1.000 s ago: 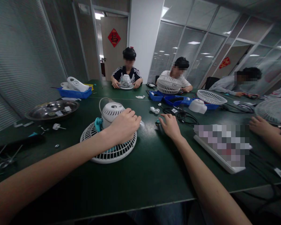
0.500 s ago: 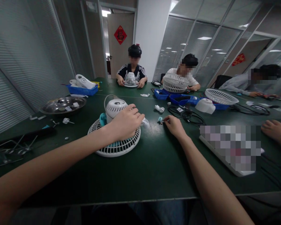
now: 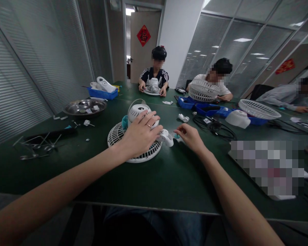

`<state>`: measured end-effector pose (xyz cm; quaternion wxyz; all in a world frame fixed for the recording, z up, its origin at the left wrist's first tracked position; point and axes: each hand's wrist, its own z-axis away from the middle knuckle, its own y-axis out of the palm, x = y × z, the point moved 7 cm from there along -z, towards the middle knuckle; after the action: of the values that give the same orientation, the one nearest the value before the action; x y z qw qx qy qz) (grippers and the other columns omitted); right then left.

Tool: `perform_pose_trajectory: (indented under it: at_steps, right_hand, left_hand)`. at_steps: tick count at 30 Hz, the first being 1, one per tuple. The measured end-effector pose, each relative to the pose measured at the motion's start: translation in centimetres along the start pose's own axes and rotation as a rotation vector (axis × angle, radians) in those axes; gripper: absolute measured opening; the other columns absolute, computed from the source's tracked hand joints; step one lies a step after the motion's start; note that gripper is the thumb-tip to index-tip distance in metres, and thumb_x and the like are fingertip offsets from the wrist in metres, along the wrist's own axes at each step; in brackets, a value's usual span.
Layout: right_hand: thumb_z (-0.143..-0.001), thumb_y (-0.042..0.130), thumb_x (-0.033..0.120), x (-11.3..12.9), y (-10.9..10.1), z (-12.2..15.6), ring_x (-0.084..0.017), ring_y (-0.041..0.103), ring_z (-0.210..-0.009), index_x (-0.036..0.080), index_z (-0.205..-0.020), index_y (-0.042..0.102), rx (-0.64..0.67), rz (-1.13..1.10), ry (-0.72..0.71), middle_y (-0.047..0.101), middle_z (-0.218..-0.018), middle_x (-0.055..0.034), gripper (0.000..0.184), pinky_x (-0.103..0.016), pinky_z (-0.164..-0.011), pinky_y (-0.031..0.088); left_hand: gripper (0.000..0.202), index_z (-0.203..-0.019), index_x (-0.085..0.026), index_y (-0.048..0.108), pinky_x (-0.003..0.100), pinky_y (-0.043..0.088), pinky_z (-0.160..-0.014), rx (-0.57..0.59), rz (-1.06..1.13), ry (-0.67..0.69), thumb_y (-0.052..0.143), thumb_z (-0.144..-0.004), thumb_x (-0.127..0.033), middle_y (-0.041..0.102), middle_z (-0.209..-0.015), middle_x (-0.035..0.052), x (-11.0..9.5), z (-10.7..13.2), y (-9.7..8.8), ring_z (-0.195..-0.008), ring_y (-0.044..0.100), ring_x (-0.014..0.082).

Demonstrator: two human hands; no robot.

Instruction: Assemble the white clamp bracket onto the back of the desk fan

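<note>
A white fan head lies face down, its motor housing (image 3: 138,110) on top and its round grille (image 3: 115,136) flat on the table. My left hand (image 3: 141,135) is draped over the housing, gripping it from the near side. A white neck joint (image 3: 166,137) juts out to the right beneath my left fingers. Just beyond it, my right hand (image 3: 191,136) has thumb and index finger pinched together. A small teal piece (image 3: 177,136) shows right under those fingertips. Whatever the pinch holds is too small to make out.
Left of the fan are a metal bowl (image 3: 74,107) with small parts, a blue bin (image 3: 102,94) and metal rods (image 3: 38,147). A white fitting (image 3: 183,118), a black cable (image 3: 215,126) and a white cover (image 3: 238,118) lie right. Co-workers sit across the table.
My right hand has moved left, nearer the neck joint, lifting its fingertips over the teal piece. The neck joint shows more clearly beside my left hand. The whole view has shifted slightly.
</note>
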<state>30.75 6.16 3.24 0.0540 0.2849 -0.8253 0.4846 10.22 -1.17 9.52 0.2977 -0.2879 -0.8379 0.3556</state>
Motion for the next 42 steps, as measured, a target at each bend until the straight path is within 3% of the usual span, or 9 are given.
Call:
perform_pose_trajectory:
  at_steps: [6, 9, 12, 16, 20, 26, 33, 36, 42]
  right_hand:
    - [-0.089, 0.048, 0.033, 0.7, 2.4, 0.4, -0.018, 0.057, -0.071, 0.020, -0.075, 0.058, 0.084, 0.022, -0.020, 0.061, -0.077, -0.0043, 0.022, -0.029, -0.065, 0.042]
    - [-0.094, 0.038, 0.036, 2.2, 1.4, 0.3, -0.018, 0.057, -0.065, 0.021, -0.077, 0.055, 0.046, 0.024, 0.004, 0.060, -0.069, -0.0027, 0.029, -0.029, -0.064, 0.040]
    - [-0.097, 0.029, 0.036, 4.8, -0.8, 0.7, -0.016, 0.054, -0.055, 0.022, -0.088, 0.054, -0.118, 0.037, 0.000, 0.057, -0.063, -0.0006, 0.030, -0.028, -0.060, 0.039]
    - [-0.096, 0.033, 0.030, 9.7, -2.6, 2.3, -0.012, 0.053, -0.048, 0.021, -0.092, 0.051, -0.284, 0.108, -0.255, 0.059, -0.061, 0.0004, 0.021, -0.024, -0.053, 0.037]
    - [-0.088, 0.049, 0.050, 12.5, -1.5, 3.0, -0.011, 0.054, -0.043, 0.018, -0.098, 0.049, -0.263, 0.160, -0.423, 0.059, -0.057, 0.0025, 0.034, -0.022, -0.045, 0.034]
    - [-0.089, 0.044, 0.058, 12.6, -0.8, 2.7, -0.010, 0.049, -0.040, 0.021, -0.072, 0.044, -0.238, 0.205, -0.443, 0.054, -0.051, 0.0027, 0.041, -0.022, -0.041, 0.030]
    - [-0.088, 0.054, 0.030, 13.5, -1.3, 4.0, -0.009, 0.051, -0.050, 0.019, -0.077, 0.055, -0.232, 0.244, -0.702, 0.059, -0.062, 0.0011, 0.015, -0.023, -0.048, 0.037]
    - [-0.088, 0.052, 0.026, 14.2, -0.5, 4.6, -0.010, 0.048, -0.050, 0.020, -0.068, 0.055, -0.249, 0.335, -0.809, 0.055, -0.056, 0.0015, 0.021, -0.024, -0.050, 0.038]
    - [-0.089, 0.053, 0.028, 14.0, 0.5, 4.2, -0.011, 0.052, -0.055, 0.019, -0.072, 0.059, -0.200, 0.386, -0.771, 0.060, -0.061, -0.0002, 0.021, -0.025, -0.054, 0.040]
  left_hand:
    - [0.030, -0.112, -0.014, 0.062, 0.047, 0.023, -0.113, -0.033, -0.019, -0.040, 0.042, -0.093, -0.028, 0.055, -0.129, 0.0138, -0.6, -0.4, 0.4, -0.129, 0.041, 0.0271]
    - [0.029, -0.111, -0.015, 0.061, 0.047, 0.025, -0.113, -0.046, -0.039, -0.045, 0.042, -0.094, -0.027, 0.055, -0.129, 0.0133, -0.6, -0.4, 0.6, -0.129, 0.042, 0.0268]
    - [0.028, -0.111, -0.015, 0.061, 0.047, 0.025, -0.113, -0.054, -0.053, -0.052, 0.042, -0.093, -0.026, 0.055, -0.129, 0.0128, -0.6, -0.4, 0.8, -0.129, 0.042, 0.0264]
    - [0.026, -0.109, -0.014, 0.062, 0.047, 0.025, -0.113, -0.071, -0.062, -0.056, 0.045, -0.092, -0.025, 0.056, -0.129, 0.0140, -0.6, -0.4, 1.0, -0.128, 0.043, 0.0269]
    - [0.028, -0.111, -0.012, 0.060, 0.049, 0.026, -0.113, -0.068, -0.070, -0.033, 0.049, -0.089, -0.026, 0.055, -0.129, 0.0154, -0.7, -0.3, 1.4, -0.128, 0.043, 0.0297]
    - [0.030, -0.113, -0.013, 0.059, 0.047, 0.025, -0.113, -0.067, -0.041, -0.035, 0.043, -0.093, -0.029, 0.054, -0.131, 0.0136, -0.4, -0.1, 1.4, -0.130, 0.041, 0.0276]
    - [0.029, -0.112, -0.012, 0.060, 0.049, 0.025, -0.113, -0.073, -0.034, -0.044, 0.044, -0.092, -0.027, 0.055, -0.130, 0.0138, -0.5, -0.3, 1.3, -0.129, 0.042, 0.0287]
    - [0.029, -0.112, -0.012, 0.061, 0.050, 0.026, -0.112, -0.087, -0.035, -0.039, 0.045, -0.092, -0.026, 0.055, -0.129, 0.0146, -0.5, -0.3, 1.3, -0.128, 0.043, 0.0291]
    - [0.028, -0.111, -0.011, 0.061, 0.050, 0.029, -0.111, -0.097, -0.031, -0.043, 0.046, -0.091, -0.024, 0.056, -0.128, 0.0156, -0.6, -0.3, 1.2, -0.127, 0.044, 0.0294]
